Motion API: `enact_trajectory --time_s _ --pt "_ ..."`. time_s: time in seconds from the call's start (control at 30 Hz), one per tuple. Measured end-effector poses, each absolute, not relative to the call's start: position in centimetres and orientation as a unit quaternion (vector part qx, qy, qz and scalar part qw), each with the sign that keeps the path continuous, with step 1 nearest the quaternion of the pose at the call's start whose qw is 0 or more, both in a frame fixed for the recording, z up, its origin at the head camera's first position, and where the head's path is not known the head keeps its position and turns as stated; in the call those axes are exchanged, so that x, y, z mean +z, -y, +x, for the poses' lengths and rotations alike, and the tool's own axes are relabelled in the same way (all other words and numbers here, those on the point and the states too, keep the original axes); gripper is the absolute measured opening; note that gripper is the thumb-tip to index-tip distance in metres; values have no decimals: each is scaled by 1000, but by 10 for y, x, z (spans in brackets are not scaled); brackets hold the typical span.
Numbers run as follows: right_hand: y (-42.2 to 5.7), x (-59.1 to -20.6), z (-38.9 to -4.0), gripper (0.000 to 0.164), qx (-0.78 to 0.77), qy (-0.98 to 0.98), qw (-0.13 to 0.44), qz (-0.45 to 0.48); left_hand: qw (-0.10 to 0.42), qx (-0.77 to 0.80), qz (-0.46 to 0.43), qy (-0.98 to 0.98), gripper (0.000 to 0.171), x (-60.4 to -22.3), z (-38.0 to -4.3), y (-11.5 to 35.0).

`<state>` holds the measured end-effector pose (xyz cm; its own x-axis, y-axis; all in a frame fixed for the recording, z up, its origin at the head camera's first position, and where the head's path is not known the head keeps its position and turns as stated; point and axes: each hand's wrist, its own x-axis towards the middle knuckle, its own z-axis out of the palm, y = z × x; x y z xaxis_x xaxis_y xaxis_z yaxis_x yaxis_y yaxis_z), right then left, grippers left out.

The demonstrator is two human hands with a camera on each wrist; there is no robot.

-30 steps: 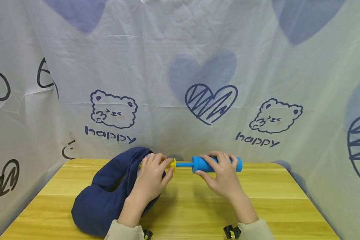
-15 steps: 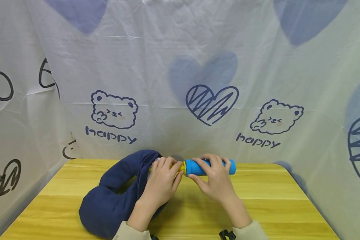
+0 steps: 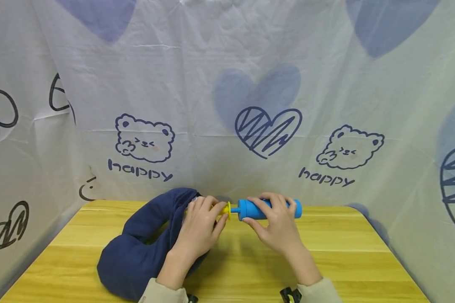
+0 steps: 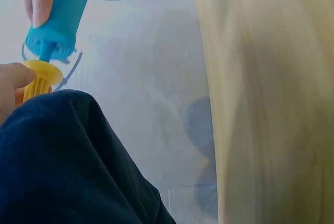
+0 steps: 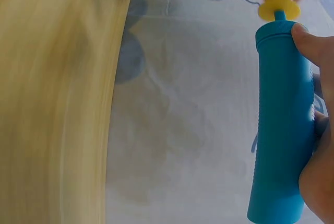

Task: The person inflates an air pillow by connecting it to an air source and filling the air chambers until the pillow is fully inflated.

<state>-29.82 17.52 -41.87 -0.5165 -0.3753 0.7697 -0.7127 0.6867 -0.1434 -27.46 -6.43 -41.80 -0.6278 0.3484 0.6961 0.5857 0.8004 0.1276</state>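
A blue hand pump [image 3: 250,209] with a yellow flanged end [image 3: 229,210] lies crosswise between the two hands. My right hand [image 3: 277,221] grips its blue barrel [image 5: 284,125], thumb near the ribbed cap. My left hand [image 3: 201,223] pinches the yellow end [image 4: 43,75] just behind its flange. A short stretch of blue rod [image 3: 235,210] shows between flange and barrel. Against the left hand is a navy U-shaped neck pillow [image 3: 132,256]; a bit of clear plastic shows at its end. The yellow tip's join with the pillow is hidden by the left hand.
A wooden table [image 3: 326,261] lies beneath the hands and the pillow. Behind it hangs a pale cloth [image 3: 204,109] printed with hearts and bears, which also covers both sides.
The rod went from long exposure to fully in as the barrel met the flange, then came partly out again. The pillow and left hand shifted right, then slightly back.
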Motion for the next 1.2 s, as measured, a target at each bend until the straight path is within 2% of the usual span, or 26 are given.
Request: enact_trajectory --time_s 0.8,1.2 --pt "-214 -414 -308 53 249 846 366 299 374 -213 -252 867 23 -410 -280 106" --pt "-206 -413 -304 54 246 845 364 305 368 -195 -251 874 22 -409 -278 103"
